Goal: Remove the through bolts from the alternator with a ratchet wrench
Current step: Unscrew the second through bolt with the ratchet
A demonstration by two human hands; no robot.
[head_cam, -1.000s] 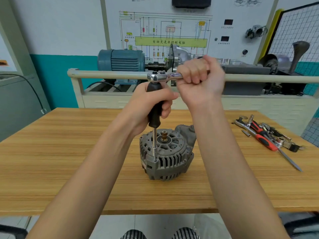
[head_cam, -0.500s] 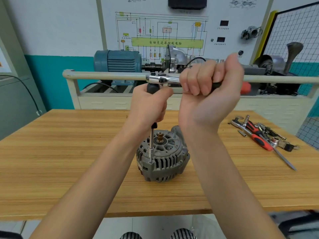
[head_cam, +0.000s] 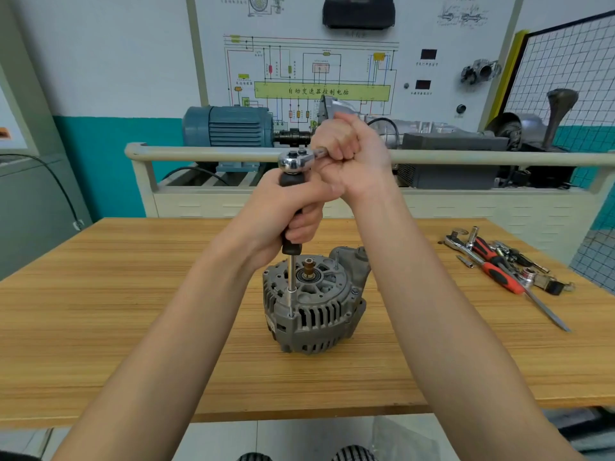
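The alternator (head_cam: 314, 306) stands on end at the middle of the frame, on the wooden counter (head_cam: 133, 321), pulley shaft pointing up. The left hand (head_cam: 283, 214) is wrapped round the black grip of the extension (head_cam: 292, 277), whose socket sits down on a through bolt at the housing's near left rim. Just above, the right hand (head_cam: 349, 154) is fisted round the handle of the ratchet wrench (head_cam: 296, 160), whose chrome head caps the extension.

From where I stand, the job now is steady turning. The left hand ought to keep the extension dead upright and pressed down, so the socket does not ride off the bolt head (which is small and easily rounded). The right hand should swing level, in short arcs. Nothing clamps the alternator, so a hard jerk could tip or spin it.

Spare tools (head_cam: 499, 271) lie at the right of the frame.
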